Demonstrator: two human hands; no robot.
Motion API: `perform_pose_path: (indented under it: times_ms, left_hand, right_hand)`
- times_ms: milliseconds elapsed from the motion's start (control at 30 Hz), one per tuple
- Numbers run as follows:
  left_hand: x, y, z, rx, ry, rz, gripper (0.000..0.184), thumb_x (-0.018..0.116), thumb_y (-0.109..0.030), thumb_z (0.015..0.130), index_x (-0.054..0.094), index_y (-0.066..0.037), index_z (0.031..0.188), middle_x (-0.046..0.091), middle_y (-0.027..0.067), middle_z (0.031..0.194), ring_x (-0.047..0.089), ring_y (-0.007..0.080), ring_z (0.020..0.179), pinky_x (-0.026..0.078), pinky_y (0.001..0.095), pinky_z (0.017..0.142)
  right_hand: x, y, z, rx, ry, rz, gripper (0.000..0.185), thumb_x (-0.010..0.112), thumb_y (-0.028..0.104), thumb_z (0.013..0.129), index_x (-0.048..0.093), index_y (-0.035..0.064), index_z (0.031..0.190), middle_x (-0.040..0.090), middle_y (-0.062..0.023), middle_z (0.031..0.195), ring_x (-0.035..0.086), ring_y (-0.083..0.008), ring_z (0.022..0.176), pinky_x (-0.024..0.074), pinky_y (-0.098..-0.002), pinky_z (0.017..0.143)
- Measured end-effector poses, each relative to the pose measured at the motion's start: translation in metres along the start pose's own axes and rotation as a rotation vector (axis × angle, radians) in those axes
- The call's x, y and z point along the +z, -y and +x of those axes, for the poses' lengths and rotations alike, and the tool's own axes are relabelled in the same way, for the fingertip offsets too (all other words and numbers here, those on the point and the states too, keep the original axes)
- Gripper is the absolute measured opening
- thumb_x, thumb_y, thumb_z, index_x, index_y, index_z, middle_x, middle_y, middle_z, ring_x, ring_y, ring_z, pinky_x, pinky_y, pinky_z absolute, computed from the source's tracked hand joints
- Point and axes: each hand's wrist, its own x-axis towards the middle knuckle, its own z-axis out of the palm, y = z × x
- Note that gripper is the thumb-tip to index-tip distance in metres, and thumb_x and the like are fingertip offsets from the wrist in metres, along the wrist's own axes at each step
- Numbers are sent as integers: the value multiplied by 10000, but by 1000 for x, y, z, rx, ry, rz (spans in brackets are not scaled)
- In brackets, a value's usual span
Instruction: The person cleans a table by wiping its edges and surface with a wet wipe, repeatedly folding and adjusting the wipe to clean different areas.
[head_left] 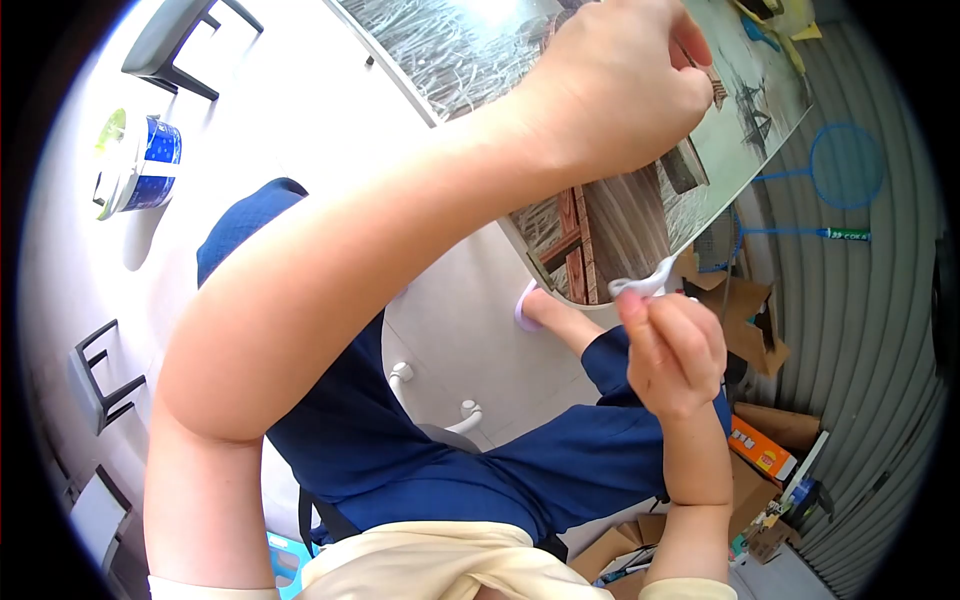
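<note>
My right hand [675, 350] is raised near the table's near corner, thumb and fingers pinched on a small white twisted piece [645, 284]. It looks soft, with a thin tip pointing up toward the table edge; its material is unclear. Above the printed table top [630, 225], my left hand [620, 95] reaches across with its fingers curled in. The top of the frame cuts off part of it, and whatever its fingers may hold is hidden. The table print shows brown planks and pale grass.
A blue and white bucket [155, 165] stands on the floor at left, near dark stools [165, 50]. Blue rackets [845, 165] lean on the corrugated wall [860, 330] at right. Below them are cardboard boxes [740, 320] and an orange box [762, 448]. Another person's foot [540, 305] may show under the table.
</note>
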Motion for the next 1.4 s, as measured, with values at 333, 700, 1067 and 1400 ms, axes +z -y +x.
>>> perform_pose_path:
  times_ms: [333,700,1067,1400]
  left_hand:
    - [13,37,10,178,-72,-8,200,607,-85,868,640,27,1030,733,116,883,700,165,823,552,298,766]
    - [18,33,8,149,-94,-8,182,628,-93,849,631,10,999,717,140,819,698,222,771,549,339,729]
    - [18,34,6,171,-84,-49,166,623,-87,846,625,0,987,711,165,815,706,274,759,549,368,721]
    - [35,27,-10,921,-273,254,104,633,-112,770,611,-68,861,610,71,762,626,257,748,516,385,672]
  right_hand:
    - [10,6,-1,22,10,62,324,756,4,654,747,-51,973,605,-82,904,608,-217,762,506,-285,644]
    - [-19,-27,17,586,-101,-88,218,691,-53,834,725,-27,1048,641,-109,934,624,-261,816,515,-341,686]
    - [2,-20,20,181,197,178,308,623,-37,780,727,6,1066,688,-129,1167,636,-294,1130,467,-419,1022]
    - [-8,-64,11,429,173,69,263,570,-16,920,694,-11,1153,676,-144,1213,625,-291,1177,464,-355,997]
